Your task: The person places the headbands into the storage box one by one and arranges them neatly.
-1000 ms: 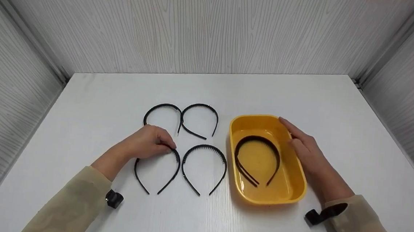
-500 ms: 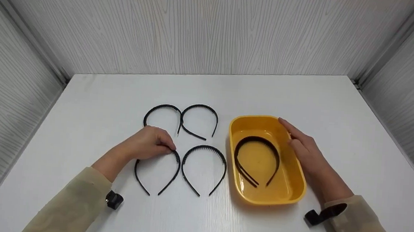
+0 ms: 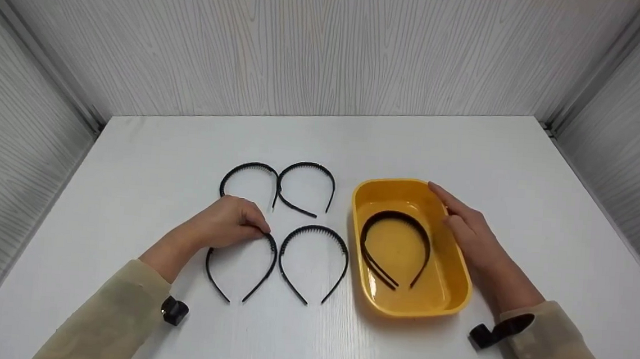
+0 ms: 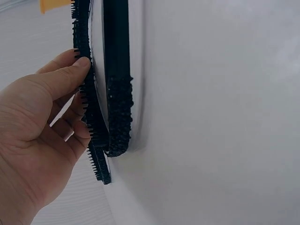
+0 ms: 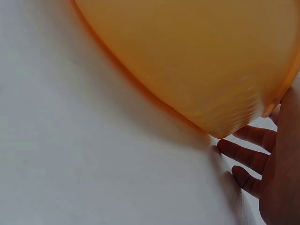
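My left hand (image 3: pixel 232 221) pinches a black toothed headband (image 3: pixel 272 263) at the top of its arch, between thumb and fingers. In the left wrist view the teeth of this headband (image 4: pixel 86 101) lie against the fingertips. A second headband (image 3: pixel 344 249) lies just to the right on the table. At the right, my right hand (image 3: pixel 474 235) holds the far right side of a yellow plastic tray (image 3: pixel 406 311), thumb at the rim. The right wrist view has several fingers (image 5: pixel 243 154) spread by the tray's outer wall. Inside lie overlapping black headbands (image 3: pixel 426 254).
Farther back on the white table (image 3: pixel 308 347) are two more headbands, a left one (image 3: pixel 250 165) partly behind my left hand and a right one (image 3: pixel 332 183) touching it. Pale wood-grain panels (image 3: pixel 329 45) enclose the back and sides.
Almost nothing differs. Both hands keep their places on the headband and the tray, and the whole head view has shifted very slightly.
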Tool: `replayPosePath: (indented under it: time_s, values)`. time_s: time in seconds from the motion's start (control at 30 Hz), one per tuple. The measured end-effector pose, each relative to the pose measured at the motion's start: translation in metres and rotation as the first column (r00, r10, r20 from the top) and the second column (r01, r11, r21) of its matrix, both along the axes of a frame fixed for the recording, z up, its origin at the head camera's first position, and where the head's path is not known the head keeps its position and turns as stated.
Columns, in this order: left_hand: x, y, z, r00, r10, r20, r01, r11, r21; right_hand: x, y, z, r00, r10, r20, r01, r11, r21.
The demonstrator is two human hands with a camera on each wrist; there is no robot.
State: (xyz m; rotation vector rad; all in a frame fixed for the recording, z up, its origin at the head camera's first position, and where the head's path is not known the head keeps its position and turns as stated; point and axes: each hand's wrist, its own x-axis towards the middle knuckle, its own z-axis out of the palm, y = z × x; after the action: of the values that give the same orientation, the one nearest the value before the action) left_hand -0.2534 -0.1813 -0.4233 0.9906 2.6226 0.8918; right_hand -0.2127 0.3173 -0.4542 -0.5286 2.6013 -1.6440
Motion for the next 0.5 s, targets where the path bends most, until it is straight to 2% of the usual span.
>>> replayPosePath:
  time_s: [0.2,0.5]
  values:
    - [0.0006,-0.0007,0.0010,1.000,0.009,0.004,-0.009,1.000,0.003,-0.0001,-0.0008,0.0002,1.000,-0.014,-0.028,0.014,0.999,0.028]
    - [0.0006,-0.0005,0.0088,1.000,-0.005,0.024,0.005,1.000,0.010,0.0000,-0.0012,0.0013,1.000,-0.020,-0.023,0.021,0.998,0.056]
